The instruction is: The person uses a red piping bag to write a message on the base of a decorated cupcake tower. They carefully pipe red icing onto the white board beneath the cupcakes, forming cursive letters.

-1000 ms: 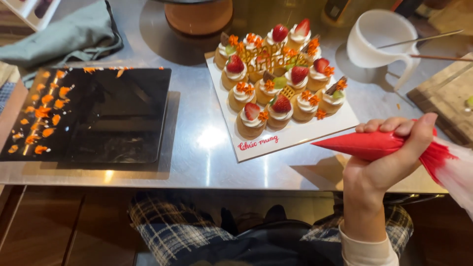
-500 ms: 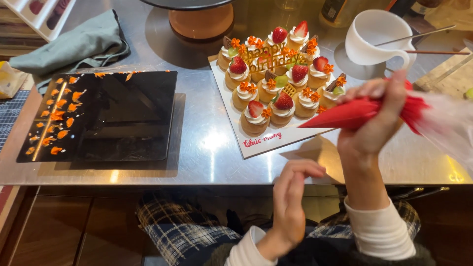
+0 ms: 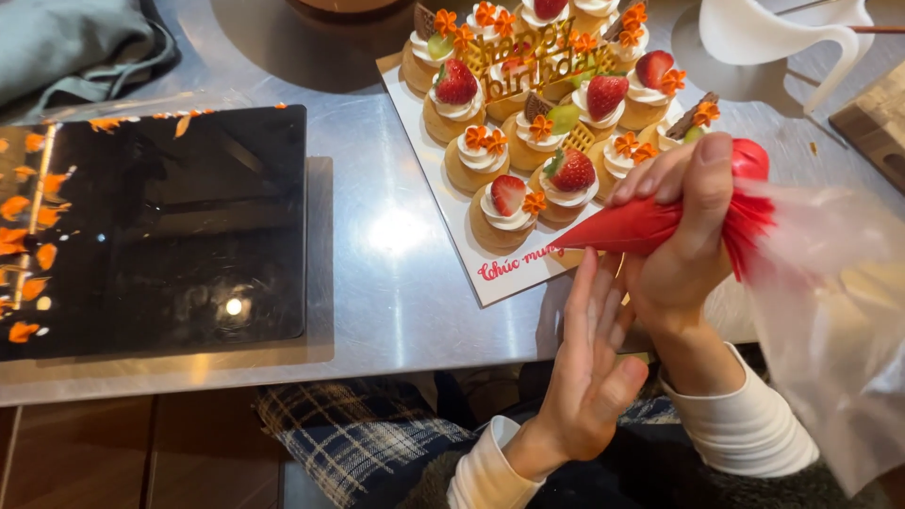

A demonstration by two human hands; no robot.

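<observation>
steel table (image 3: 396, 283), right hand (image 3: 683, 245) grip clamped on red piping bag (image 3: 641, 224), left hand (image 3: 594, 368) open-palmed beneath

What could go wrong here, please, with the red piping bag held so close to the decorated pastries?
The right hand grips the red piping bag, tip just above the red lettering on the white board; a squeeze might blot it. The left hand, steadying beneath, could nudge the board's edge. The nearest pastries risk a brush.

Board (image 3: 443, 203) of pastries (image 3: 528, 123) sat centre-right on table (image 3: 377, 283); tray (image 3: 179, 226) lay to its left, cloth (image 3: 66, 47) behind tray, jug (image 3: 773, 33) far right.
</observation>
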